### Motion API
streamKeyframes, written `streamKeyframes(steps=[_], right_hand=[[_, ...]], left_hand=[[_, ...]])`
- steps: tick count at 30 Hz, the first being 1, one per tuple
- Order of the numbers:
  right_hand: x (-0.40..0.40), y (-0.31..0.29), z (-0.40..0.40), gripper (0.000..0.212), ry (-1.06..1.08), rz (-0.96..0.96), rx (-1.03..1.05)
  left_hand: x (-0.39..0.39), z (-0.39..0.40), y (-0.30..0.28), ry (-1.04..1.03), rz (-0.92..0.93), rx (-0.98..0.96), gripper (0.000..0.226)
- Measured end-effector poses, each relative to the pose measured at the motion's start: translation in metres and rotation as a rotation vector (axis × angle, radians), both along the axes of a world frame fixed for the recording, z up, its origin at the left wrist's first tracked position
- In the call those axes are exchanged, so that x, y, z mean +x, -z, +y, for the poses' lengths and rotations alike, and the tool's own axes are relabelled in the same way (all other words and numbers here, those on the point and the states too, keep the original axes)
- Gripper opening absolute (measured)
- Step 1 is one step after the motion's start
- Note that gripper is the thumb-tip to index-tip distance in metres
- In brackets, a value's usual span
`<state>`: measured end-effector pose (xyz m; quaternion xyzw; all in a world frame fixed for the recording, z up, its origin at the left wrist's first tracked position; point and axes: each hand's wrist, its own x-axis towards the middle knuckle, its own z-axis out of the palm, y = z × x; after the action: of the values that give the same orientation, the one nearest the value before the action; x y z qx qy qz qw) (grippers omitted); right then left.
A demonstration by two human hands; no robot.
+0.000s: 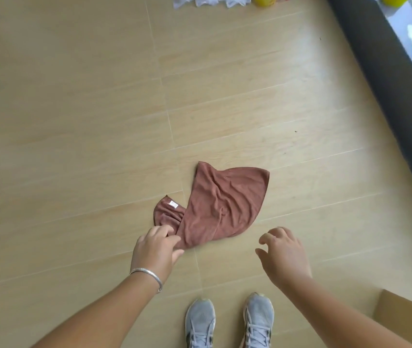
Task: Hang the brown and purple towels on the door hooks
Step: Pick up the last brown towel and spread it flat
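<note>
Your grey shoes (230,322) stand at the bottom edge on the pale wood-look floor (74,121), with a cardboard box corner (405,317) to their right. Your left hand (156,249), a silver bracelet (147,275) on its wrist, pinches the near corner of the brown towel (220,204) between thumb and fingers. That towel lies crumpled on the floor just ahead of both hands, a white label (173,204) showing on its left fold. Your right hand (284,254) hovers apart from the towel, near its lower right edge, fingers loosely curled and holding nothing. No purple towel can be made out.
</note>
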<state>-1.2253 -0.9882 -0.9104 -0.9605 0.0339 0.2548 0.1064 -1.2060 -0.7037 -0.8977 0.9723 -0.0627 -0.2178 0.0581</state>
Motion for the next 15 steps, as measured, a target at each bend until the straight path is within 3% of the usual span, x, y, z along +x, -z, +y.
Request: streamKeyframes(steps=[15], right_hand=[[0.16, 0.267, -0.061, 0.025, -0.076, -0.221, -0.201]], left_hand=[[0.201, -0.054, 0.273, 0.05, -0.224, 0.026, 0.027]])
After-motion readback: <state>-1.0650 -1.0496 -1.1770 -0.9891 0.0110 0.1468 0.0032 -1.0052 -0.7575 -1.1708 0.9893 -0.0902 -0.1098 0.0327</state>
